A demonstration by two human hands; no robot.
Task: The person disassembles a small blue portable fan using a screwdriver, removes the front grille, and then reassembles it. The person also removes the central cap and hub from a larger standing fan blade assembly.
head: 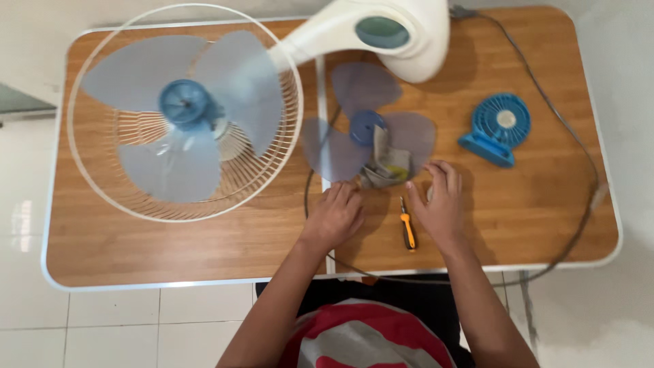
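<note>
Left hand (337,217): resting knuckles-up on the worktop (204,249), fingers curled loosely toward the crumpled plastic bag (388,165); its grip has hold of nothing that I can see.
Right hand (439,208): fingers spread and bent, tips down on the wood just right of the bag; whether something small sits under them I cannot tell.
Screwdriver (407,228): small, orange handle, lying between the two hands, touched by neither.
Plastic bag: greyish, crushed, lying against the near edge of the loose fan blade (368,129), just beyond both hands.
Loose fan blade: three translucent blue-grey vanes on a blue hub, flat on the worktop across the centre seam.
Handling, as I judge it: the blade looks light and thin, springy at the vane tips and likely to crack if bent; the hub is the stiff part to take. The bag is soft and slippery.
Cable (579,136): dark, running around the right side and along the near edge.
Small blue fan (499,128): to the right, well apart from the hands.
Large fan (184,109): lying at the far left, white wire guard open, blades fitted; its cream base (381,34) lies at the far edge.
</note>
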